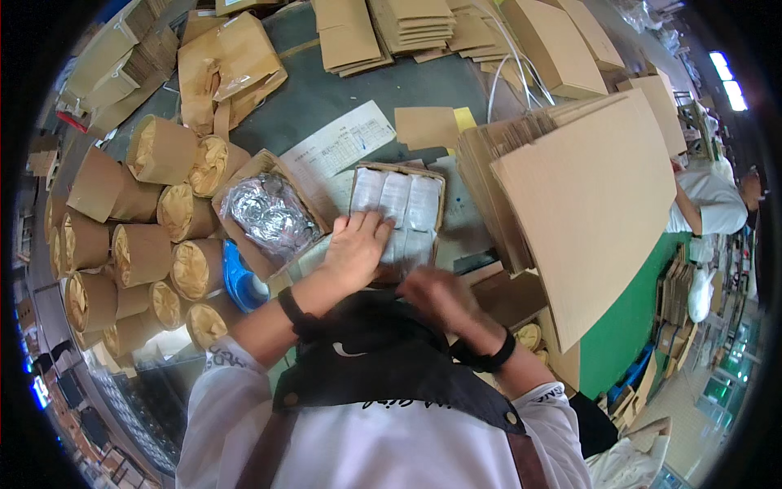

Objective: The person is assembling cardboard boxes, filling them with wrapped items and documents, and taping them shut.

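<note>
A small cardboard box [444, 196] stands in front of me, filled with several whitish plastic-wrapped packets [394, 196] in rows. My left hand [357, 248] lies over the box's left side, fingers stretched out across the packets and holding nothing I can see. Close to the near right corner of the box is my right hand [440, 297], smeared by motion, so its fingers cannot be read. To the left, an open carton [259, 259] holds a heap of shiny transparent plastic bags [269, 213].
Paper-filled cardboard tubes [142, 254] crowd the left side, beside a blue tape dispenser [241, 275]. A printed sheet [346, 134] lies behind the boxes. Large cardboard sheets [590, 212] stand at the right. Flat cardboard stacks [411, 24] lie at the back. Another person [705, 200] is at far right.
</note>
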Demonstrator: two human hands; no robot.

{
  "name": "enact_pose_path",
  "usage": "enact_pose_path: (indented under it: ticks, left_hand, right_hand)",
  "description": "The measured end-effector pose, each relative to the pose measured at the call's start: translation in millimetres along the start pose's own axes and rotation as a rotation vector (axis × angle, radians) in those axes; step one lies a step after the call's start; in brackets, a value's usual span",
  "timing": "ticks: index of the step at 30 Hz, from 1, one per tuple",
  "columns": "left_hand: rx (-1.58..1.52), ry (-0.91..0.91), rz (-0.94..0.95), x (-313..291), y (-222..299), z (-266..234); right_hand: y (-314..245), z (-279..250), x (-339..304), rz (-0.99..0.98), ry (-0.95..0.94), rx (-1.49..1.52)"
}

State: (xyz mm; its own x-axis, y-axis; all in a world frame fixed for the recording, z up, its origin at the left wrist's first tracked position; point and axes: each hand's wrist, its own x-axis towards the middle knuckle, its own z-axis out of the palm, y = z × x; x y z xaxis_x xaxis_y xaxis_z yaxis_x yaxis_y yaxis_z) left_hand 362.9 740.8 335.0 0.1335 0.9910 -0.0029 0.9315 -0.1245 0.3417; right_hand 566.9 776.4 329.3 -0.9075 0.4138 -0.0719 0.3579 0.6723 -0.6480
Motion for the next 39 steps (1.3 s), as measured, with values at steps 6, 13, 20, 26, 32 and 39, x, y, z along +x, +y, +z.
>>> enact_pose_path:
  ticks: [6, 13, 20, 26, 32, 39]
  left_hand:
    - [-0.001, -0.045, 0.065, -1.4, 10.2, 3.2]
    - [-0.168, -0.076, -0.056, 5.5, 8.7, 1.7]
    - [-0.407, 0.100, 0.048, -31.0, 4.7, 14.9]
    - [-0.619, 0.135, -0.037, -37.6, 28.6, 30.3]
    - [-1.014, -0.133, -0.032, -11.7, 47.5, -15.9]
    - [-1.497, -1.255, -0.437, 32.1, 197.5, 21.6]
  right_hand:
    - [20.0, -26.1, 25.8, 0.296, 0.318, -0.292]
    - [3.7, -26.3, 27.2, 0.412, 0.266, -0.356]
    - [-8.3, -15.8, 3.4, 0.187, 0.195, -0.230]
    - [-0.5, 8.0, -19.5, 0.190, 0.470, -0.040]
    - [-17.4, -28.4, -71.3, 0.278, 0.503, 0.698]
    - [-27.9, -48.4, -248.8, 0.619, 0.748, 2.272]
